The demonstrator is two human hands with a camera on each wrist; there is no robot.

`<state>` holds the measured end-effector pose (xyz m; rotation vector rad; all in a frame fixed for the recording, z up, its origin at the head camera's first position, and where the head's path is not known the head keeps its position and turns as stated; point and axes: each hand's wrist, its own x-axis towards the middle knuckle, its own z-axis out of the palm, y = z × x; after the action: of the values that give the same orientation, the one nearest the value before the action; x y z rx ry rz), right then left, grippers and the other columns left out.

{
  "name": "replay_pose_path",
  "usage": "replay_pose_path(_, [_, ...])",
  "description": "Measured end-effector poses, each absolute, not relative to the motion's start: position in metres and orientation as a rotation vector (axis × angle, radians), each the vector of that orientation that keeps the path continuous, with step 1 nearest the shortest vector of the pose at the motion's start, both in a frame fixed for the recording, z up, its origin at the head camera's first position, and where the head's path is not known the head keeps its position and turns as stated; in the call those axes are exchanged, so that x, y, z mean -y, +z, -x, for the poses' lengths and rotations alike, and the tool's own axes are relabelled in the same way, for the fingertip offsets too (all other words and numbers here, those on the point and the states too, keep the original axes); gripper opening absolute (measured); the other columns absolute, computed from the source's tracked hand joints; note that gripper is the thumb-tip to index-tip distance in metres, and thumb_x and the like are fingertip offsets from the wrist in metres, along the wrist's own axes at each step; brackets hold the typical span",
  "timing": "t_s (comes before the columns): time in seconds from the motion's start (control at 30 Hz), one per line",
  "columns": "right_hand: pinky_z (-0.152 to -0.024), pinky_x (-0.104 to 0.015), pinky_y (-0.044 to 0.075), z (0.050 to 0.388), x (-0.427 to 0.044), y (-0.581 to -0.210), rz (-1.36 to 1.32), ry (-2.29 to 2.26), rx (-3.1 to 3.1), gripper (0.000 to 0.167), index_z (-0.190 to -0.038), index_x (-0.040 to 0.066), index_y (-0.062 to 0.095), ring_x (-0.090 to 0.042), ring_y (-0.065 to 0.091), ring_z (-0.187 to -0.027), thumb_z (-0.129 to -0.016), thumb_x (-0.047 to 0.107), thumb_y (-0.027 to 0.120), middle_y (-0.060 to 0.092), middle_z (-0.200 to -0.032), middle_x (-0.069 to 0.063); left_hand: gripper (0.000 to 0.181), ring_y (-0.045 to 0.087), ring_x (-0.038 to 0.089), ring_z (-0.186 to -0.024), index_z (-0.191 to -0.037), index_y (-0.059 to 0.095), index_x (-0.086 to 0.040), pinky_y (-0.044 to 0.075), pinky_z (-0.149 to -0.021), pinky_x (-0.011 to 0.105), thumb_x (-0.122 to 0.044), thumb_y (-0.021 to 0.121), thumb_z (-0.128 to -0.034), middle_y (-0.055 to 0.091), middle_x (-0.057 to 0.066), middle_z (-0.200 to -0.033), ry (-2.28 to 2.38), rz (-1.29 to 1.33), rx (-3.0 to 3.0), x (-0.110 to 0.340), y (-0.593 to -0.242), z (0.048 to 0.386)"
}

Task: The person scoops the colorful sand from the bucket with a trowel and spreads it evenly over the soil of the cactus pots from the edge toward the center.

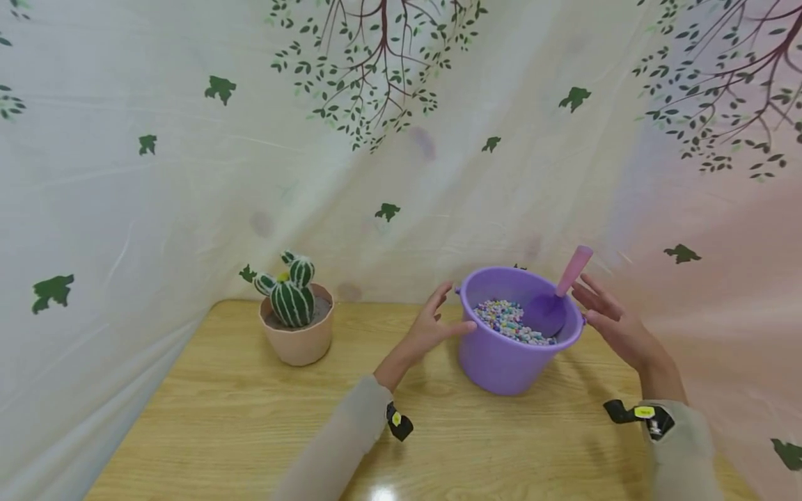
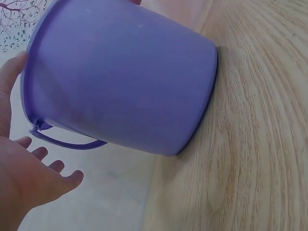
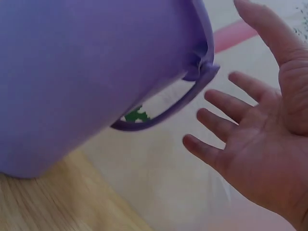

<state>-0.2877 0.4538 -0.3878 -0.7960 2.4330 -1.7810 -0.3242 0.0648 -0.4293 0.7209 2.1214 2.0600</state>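
Left side: long pale grey-beige fabric sleeve (image 1: 338,442), plain, loose fit. Small black angular wrist-worn unit (image 1: 401,426) at its cuff, yellow label (image 1: 396,418) on top. Right side: matching long pale grey-beige fabric sleeve (image 1: 684,449). Second black wrist-worn unit (image 1: 638,419) there, elongated, rounded yellow label (image 1: 644,412), whitish marks alongside, too small to read.

A big purple bucket (image 1: 501,365) stands upright on the wooden table (image 1: 250,424), between the left hand (image 1: 427,330) and the right hand (image 1: 623,332), near its rim. Its purple handle (image 2: 77,146) hangs down at the back. Inside are lots of tiny beads (image 1: 504,318) in many colors. A scoop (image 1: 546,313) leans in them, its pink grip (image 1: 573,271) poking up over the right side.
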Motion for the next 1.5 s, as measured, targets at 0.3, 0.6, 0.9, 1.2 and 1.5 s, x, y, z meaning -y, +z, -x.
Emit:
replay_pose_path(0.3, [-0.105, -0.014, 0.045, 0.301, -0.459, -0.395, 0.932, -1.61, -2.362, 0.077, -0.164, 0.006, 0.011, 0.007, 0.036, -0.144, -0.099, -0.01, 0.05, 0.025, -0.169, 0.009, 0.102, 0.021, 0.029, -0.156, -0.161, 0.029, -0.03, 0.022, -0.124, 0.062, -0.037, 0.089, -0.0781, 0.025, 0.0, -0.169, 1.971, -0.728, -2.261, -0.065, -0.424, 0.323])
replay_pose_path(0.6, [-0.101, -0.012, 0.046, 0.301, -0.459, -0.396, 0.91, -1.553, -2.456, 0.076, -0.161, -0.001, 0.018, 0.011, 0.04, -0.138, -0.095, -0.013, 0.053, 0.037, -0.159, 0.022, 0.101, 0.025, 0.027, -0.155, -0.159, 0.033, -0.033, 0.024, -0.123, 0.062, -0.038, 0.09, -0.0758, 0.028, -0.003, -0.168, 1.89, -0.735, -2.351, -0.061, -0.421, 0.321])
replay_pose_path(0.9, [-0.102, -0.011, 0.044, 0.316, -0.43, -0.388, 0.851, -1.488, -2.512, 0.074, -0.162, 0.008, 0.026, 0.015, 0.034, -0.139, -0.097, -0.005, 0.059, 0.031, -0.168, 0.001, 0.096, 0.027, 0.026, -0.154, -0.156, 0.038, -0.03, 0.026, -0.125, 0.056, -0.04, 0.09, -0.076, 0.033, -0.001, -0.165, 1.899, -0.723, -2.368, -0.034, -0.422, 0.332])
replay_pose_path(1.2, [-0.105, -0.012, 0.042, 0.336, -0.384, -0.383, 0.875, -1.477, -2.422, 0.074, -0.162, 0.007, 0.023, -0.03, 0.019, -0.156, -0.098, 0.001, 0.061, 0.018, -0.169, -0.021, 0.093, 0.026, 0.028, -0.155, -0.158, 0.036, -0.023, 0.025, -0.126, 0.054, -0.033, 0.087, -0.0813, 0.033, 0.003, -0.166, 1.914, -0.743, -2.363, 0.014, -0.421, 0.342])
replay_pose_path(1.5, [-0.105, -0.012, 0.042, 0.356, -0.346, -0.386, 0.891, -1.512, -2.435, 0.074, -0.161, 0.005, 0.027, -0.047, 0.016, -0.153, -0.097, 0.003, 0.065, 0.023, -0.167, -0.022, 0.093, 0.02, 0.036, -0.156, -0.161, 0.031, -0.016, 0.02, -0.126, 0.061, -0.025, 0.083, -0.0841, 0.029, 0.008, -0.167, 1.964, -0.773, -2.283, 0.051, -0.418, 0.347])
